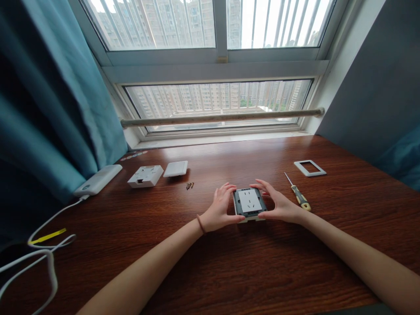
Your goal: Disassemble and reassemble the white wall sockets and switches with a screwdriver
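Observation:
A wall socket (pixel 250 200) with a white face and dark grey frame sits on a pale base box at the middle of the table. My left hand (pixel 223 206) grips its left side, thumb at the near corner and fingers at the far one. On the opposite side, my right hand (pixel 277 203) holds it the same way, thumb in front and fingers behind. Right of that hand lies a screwdriver (pixel 299 196) with a yellow and grey handle, its shaft pointing away from me. Several small screws (pixel 189 186) rest on the wood to the left.
A white box (pixel 145 176) and a white switch plate (pixel 176 169) lie at the left back. A white cover frame (pixel 310 168) is at the right back. Near the curtain (pixel 95 100), a white power bank (pixel 98 180) trails a cable (pixel 49 251). The brown table (pixel 203 262) meets the window sill.

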`<action>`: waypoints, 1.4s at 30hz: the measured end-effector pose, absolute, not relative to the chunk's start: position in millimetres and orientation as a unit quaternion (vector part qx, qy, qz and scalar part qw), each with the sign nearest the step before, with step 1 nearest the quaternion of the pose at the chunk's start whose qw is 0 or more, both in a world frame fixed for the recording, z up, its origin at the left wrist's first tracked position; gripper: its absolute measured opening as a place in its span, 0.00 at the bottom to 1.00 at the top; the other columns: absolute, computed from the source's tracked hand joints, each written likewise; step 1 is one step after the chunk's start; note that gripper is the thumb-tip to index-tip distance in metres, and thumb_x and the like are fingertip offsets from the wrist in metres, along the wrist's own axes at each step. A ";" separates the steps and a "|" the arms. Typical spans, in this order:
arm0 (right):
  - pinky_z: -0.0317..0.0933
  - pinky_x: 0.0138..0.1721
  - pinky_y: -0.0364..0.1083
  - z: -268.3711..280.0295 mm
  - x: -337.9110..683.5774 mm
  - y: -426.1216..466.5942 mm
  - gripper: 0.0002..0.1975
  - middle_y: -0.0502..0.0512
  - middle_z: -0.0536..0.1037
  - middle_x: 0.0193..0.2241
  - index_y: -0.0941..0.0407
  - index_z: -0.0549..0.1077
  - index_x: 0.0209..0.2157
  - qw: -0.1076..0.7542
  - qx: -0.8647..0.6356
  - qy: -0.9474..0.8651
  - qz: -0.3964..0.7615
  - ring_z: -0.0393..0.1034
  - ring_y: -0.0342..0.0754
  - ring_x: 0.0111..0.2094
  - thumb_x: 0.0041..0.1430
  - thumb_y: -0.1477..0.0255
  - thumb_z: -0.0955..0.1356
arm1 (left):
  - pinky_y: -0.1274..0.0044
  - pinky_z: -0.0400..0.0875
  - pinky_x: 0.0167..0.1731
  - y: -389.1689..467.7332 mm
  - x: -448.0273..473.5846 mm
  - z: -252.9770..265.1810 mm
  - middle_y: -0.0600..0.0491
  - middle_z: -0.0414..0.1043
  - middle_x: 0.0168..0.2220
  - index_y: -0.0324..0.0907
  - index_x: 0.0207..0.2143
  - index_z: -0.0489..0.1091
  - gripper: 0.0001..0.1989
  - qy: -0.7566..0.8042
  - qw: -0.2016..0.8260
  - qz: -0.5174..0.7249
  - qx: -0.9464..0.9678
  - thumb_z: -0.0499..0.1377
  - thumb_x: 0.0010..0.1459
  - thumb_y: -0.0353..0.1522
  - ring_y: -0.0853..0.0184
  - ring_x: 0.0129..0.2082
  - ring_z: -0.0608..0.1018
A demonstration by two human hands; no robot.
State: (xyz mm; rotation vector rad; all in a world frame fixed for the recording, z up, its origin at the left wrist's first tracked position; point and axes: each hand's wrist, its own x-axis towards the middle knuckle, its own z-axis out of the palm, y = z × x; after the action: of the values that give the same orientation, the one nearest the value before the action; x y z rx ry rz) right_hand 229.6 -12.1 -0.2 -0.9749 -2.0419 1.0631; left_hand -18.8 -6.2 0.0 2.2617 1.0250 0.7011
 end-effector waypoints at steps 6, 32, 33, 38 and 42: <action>0.50 0.57 0.55 -1.0 232.7 -7.8 0.50 0.63 0.58 0.59 0.52 0.45 0.60 0.303 -0.365 -0.784 0.400 0.53 0.54 0.59 0.40 0.66 0.75 | 0.58 0.46 0.58 -4.7 -20.6 -1.8 0.40 0.53 0.57 0.40 0.56 0.52 0.40 0.371 0.285 0.248 0.848 0.63 0.44 0.46 0.51 0.60 0.52; 0.52 0.57 0.54 7.8 245.5 -5.3 0.53 0.62 0.58 0.58 0.50 0.41 0.62 0.259 -0.328 -0.819 0.394 0.57 0.54 0.57 0.41 0.66 0.74 | 0.61 0.52 0.57 -5.8 -21.4 -1.2 0.42 0.56 0.54 0.41 0.55 0.53 0.42 0.358 0.308 0.266 0.840 0.66 0.40 0.43 0.53 0.55 0.60; 0.52 0.57 0.54 8.4 246.2 -4.9 0.54 0.61 0.59 0.57 0.50 0.41 0.62 0.259 -0.327 -0.819 0.395 0.57 0.54 0.57 0.39 0.66 0.75 | 0.60 0.51 0.57 -6.5 -20.5 -2.3 0.42 0.56 0.54 0.41 0.55 0.53 0.42 0.357 0.307 0.269 0.840 0.66 0.40 0.43 0.53 0.55 0.60; 0.52 0.56 0.55 8.9 248.3 -3.1 0.56 0.60 0.62 0.55 0.51 0.43 0.62 0.253 -0.329 -0.825 0.382 0.58 0.55 0.56 0.35 0.64 0.76 | 0.60 0.51 0.57 -10.0 -17.7 -6.0 0.42 0.55 0.56 0.42 0.56 0.53 0.43 0.354 0.308 0.280 0.838 0.66 0.40 0.44 0.52 0.57 0.58; 0.53 0.56 0.54 10.3 254.7 2.3 0.49 0.61 0.61 0.56 0.51 0.45 0.61 0.257 -0.339 -0.832 0.355 0.57 0.54 0.57 0.41 0.62 0.73 | 0.60 0.51 0.58 -10.4 -17.2 0.8 0.40 0.55 0.57 0.40 0.56 0.54 0.45 0.353 0.295 0.284 0.841 0.67 0.38 0.44 0.51 0.59 0.56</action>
State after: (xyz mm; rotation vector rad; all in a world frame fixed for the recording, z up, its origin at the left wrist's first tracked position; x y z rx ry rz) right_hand 254.7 2.3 10.3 -0.9207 -2.2583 0.9627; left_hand -17.2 -10.4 0.8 2.2372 0.9394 0.7569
